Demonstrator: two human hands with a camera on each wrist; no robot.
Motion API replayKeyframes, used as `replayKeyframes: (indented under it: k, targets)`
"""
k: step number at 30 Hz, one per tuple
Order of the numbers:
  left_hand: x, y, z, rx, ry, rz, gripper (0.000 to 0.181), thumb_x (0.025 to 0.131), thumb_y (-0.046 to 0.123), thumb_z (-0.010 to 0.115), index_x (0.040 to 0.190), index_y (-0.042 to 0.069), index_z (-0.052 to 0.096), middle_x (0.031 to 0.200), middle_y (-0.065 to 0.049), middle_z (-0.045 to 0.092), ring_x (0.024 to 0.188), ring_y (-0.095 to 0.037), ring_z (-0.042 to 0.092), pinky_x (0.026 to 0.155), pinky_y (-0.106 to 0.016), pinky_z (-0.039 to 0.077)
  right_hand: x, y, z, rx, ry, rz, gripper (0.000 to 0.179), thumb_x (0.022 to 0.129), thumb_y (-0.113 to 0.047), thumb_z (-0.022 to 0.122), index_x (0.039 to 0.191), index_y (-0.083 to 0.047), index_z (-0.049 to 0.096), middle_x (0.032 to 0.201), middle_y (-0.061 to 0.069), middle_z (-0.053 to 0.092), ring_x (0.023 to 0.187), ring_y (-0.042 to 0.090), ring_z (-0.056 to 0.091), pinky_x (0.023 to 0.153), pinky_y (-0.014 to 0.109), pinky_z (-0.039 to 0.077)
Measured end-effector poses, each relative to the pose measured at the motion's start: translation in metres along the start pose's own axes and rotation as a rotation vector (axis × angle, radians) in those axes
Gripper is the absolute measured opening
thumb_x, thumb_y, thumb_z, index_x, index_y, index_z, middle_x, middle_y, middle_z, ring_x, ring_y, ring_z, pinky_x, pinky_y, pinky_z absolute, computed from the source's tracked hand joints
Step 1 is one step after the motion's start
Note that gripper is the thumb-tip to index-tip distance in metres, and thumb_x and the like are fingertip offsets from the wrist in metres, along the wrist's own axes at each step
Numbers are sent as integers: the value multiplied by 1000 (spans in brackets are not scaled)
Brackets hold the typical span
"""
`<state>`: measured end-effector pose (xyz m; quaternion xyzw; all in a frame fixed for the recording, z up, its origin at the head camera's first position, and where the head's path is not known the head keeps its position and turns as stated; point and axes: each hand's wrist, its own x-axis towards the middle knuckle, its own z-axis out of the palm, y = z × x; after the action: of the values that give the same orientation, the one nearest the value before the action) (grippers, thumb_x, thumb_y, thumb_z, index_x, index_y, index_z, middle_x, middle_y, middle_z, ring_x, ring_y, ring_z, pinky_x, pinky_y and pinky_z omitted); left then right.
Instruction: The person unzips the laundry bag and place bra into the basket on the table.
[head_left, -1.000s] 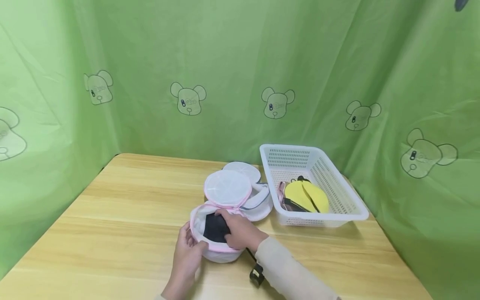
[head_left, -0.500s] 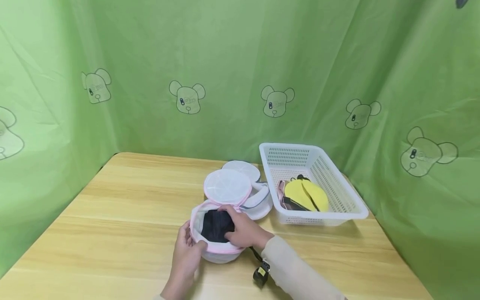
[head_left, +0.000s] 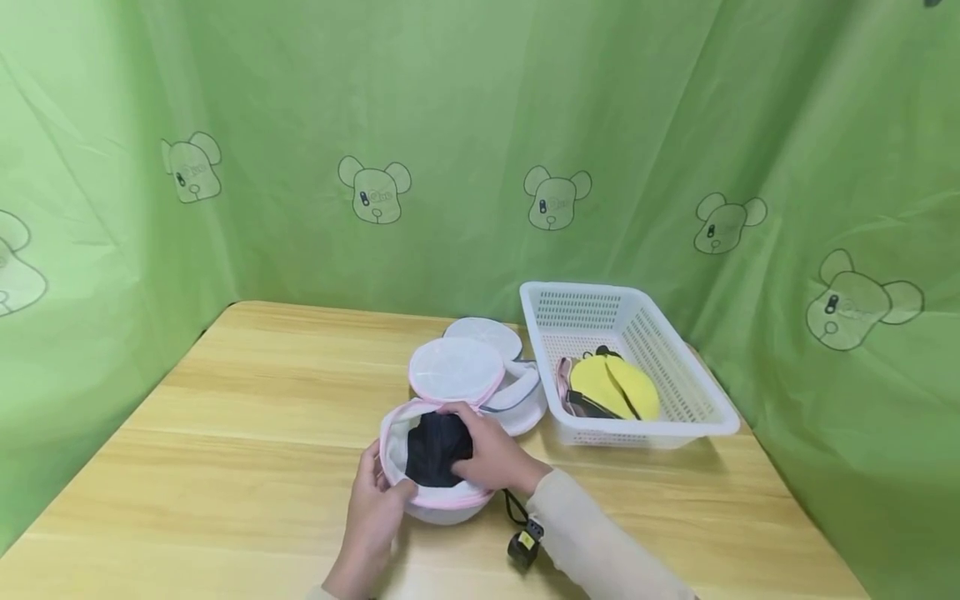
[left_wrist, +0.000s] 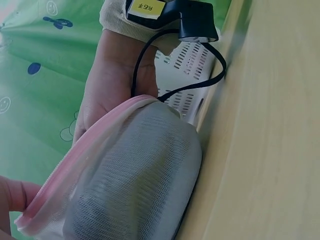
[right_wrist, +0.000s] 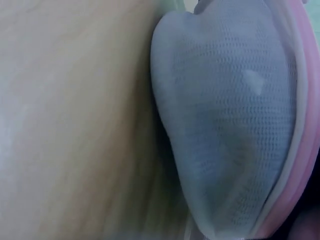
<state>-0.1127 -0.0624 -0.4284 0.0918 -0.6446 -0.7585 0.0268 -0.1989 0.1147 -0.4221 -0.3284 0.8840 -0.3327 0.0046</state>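
Observation:
A round white mesh laundry bag [head_left: 446,510] with pink zipper trim stands on the table, its round lid [head_left: 456,371] folded back. Inside lies a dark black cloth item [head_left: 432,450]; its exact kind is not visible. My left hand [head_left: 377,508] grips the bag's near-left rim, thumb on the inside. The right hand [head_left: 487,450] reaches over the right rim, holding the black cloth between its thumb and fingers; part of its fingers is hidden. In the right wrist view the mesh side [right_wrist: 225,110] bulges close to the camera.
Behind sits a second white mesh bag [head_left: 522,412] with dark trim, its lid [head_left: 486,333] raised. At the right, a white plastic basket [head_left: 682,375] holds a folded yellow item [head_left: 613,388] with black straps. A green curtain [head_left: 465,108] surrounds the wooden table [head_left: 247,467].
My right hand has shifted slightly right, and the black cloth appears spread wider inside the bag. The left hand keeps its grip on the rim.

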Motion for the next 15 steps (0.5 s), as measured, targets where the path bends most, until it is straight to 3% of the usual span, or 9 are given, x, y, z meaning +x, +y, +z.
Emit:
replayKeyframes:
  k: [8, 15]
  targets:
    - [0, 1, 1, -19, -35, 8, 82, 70, -13, 53, 147, 2, 29, 147, -28, 35, 135, -42, 34, 107, -48, 34, 2, -1, 14, -227, -108, -11, 88, 61, -16, 88, 137, -11, 45, 124, 6, 61, 111, 23, 57, 99, 40, 44]
    - [-1, 0, 0, -12, -35, 23, 83, 68, -13, 52, 147, 1, 29, 148, -27, 34, 136, -41, 33, 108, -48, 32, 4, -4, 21, -223, -64, 63, 75, 61, -8, 87, 127, -10, 52, 113, 7, 65, 102, 20, 59, 92, 37, 47]
